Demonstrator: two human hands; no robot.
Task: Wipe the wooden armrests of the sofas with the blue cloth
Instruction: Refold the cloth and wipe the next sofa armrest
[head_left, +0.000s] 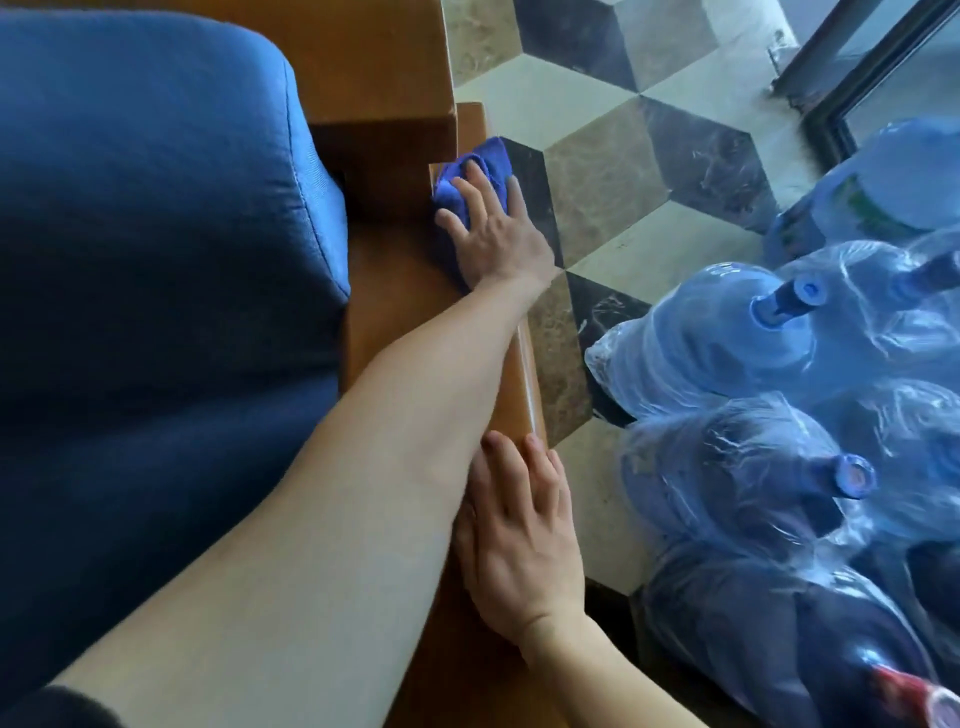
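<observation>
A blue cloth (480, 161) lies bunched on the far end of the wooden armrest (395, 296), where it meets the sofa's wooden back. My left hand (491, 231) is stretched out along the armrest and presses down on the cloth, fingers spread over it. My right hand (519, 535) rests flat on the near part of the same armrest, fingers apart and holding nothing. My left forearm hides much of the armrest's top.
A blue sofa cushion (156, 260) fills the left side. Several large water bottles in plastic wrap (753, 332) stand on the patterned tile floor (613, 182) close to the armrest's right. A glass door frame (852, 78) is at the top right.
</observation>
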